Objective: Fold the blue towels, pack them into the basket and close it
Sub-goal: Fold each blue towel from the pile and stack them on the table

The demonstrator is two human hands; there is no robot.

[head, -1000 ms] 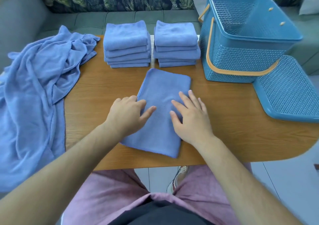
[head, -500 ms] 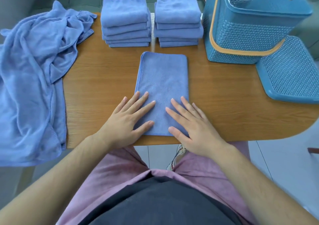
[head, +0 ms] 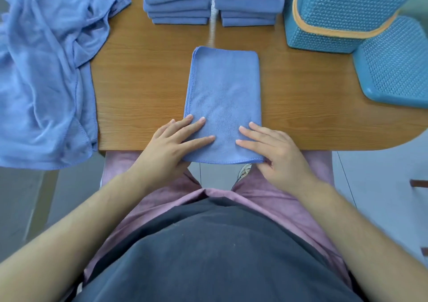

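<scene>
Left hand (head: 176, 144): fingers lie straight and a little spread on top of the near left corner of the half-folded towel (head: 224, 88). The thumb is out of sight, seemingly tucked under the hem, so the corner looks lightly pinched.
Right hand (head: 275, 153): mirrors the left on the near right corner, fingers flat on the cloth and the thumb tip just under the hem.
Why held so: a hand on each near corner keeps the layers square, and a thumb underneath readies the edge for lifting.
Half-folded towel: a long rectangle running away from the person, lying flat on the bench (head: 143, 82). Its near hem overhangs the bench edge, which gives the thumbs room below.
Step in hand: probably carrying the near end over to the far end to halve the length.
Folded stacks: two neat piles, left stack (head: 178, 0) and right stack (head: 249, 0), sit side by side beyond the towel, none packed yet.
Unfolded towels (head: 46, 70): a rumpled heap on the bench's left side, spilling over its edge, so folding is not finished.
Basket (head: 335, 19): blue with an orange handle (head: 347, 31), at the far right within reach of the stacks. Its inside is cut off from view.
Lid (head: 393, 61): off, leaning beside the basket, leaving it open for packing.
</scene>
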